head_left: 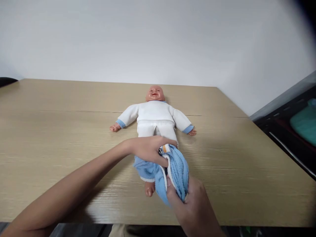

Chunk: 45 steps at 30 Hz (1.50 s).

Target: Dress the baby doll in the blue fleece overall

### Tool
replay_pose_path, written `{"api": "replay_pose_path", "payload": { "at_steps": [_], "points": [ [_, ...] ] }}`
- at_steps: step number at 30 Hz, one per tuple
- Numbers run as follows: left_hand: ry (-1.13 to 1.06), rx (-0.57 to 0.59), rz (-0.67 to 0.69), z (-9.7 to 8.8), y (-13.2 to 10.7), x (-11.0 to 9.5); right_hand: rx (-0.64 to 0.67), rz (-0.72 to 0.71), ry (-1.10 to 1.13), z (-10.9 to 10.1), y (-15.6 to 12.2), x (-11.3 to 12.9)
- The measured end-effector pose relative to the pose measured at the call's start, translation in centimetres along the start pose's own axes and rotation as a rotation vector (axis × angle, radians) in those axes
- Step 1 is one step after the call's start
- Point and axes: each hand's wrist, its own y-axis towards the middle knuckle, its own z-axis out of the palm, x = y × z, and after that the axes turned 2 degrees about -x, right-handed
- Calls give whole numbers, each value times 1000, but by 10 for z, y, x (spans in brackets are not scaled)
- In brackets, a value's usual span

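A baby doll [154,113] lies on its back on the wooden table [49,131], head toward the wall, arms spread, in a white top with blue cuffs and white trousers. A light blue knitted garment [172,171] is bunched around its legs; one bare foot [149,190] sticks out below. My left hand [150,149] reaches in from the left and is closed on the garment's upper edge, over the doll's thighs. My right hand [192,205] comes up from the bottom and pinches the lower part of the same blue garment.
A white wall stands behind the table. At the right edge is a dark rack [283,121] with a teal cloth [304,123] on it. A dark object [6,80] shows at the far left. The table's front edge runs just below my hands.
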Motion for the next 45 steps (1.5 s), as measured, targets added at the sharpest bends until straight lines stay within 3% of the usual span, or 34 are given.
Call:
{"api": "replay_pose_path", "payload": {
  "at_steps": [5,9,13,21,26,29,36,40,45],
  "points": [
    [261,34,-102,1,-4,-9,-270,-122,-170,25,-15,-17],
    [418,36,-205,7,-7,-17,-464,-247,-383,20,-19,-29],
    [448,41,-262,15,-7,-21,-520,-351,-426,12,-21,-35],
    [431,89,-225,22,-7,-16,-316,-55,14,16,-25,-42],
    [285,86,-162,18,-8,-9,-106,199,422,12,-23,-46],
    [199,51,-112,15,-7,-1,-51,291,559,14,-20,-46],
    [-59,-59,-6,14,-6,8,-153,151,444,24,-22,-52],
    [-64,-74,-27,15,-7,4,-205,72,387,16,-19,-46],
    [-75,-101,-40,12,-8,1,-264,31,503,5,-2,-40]
  ]
}}
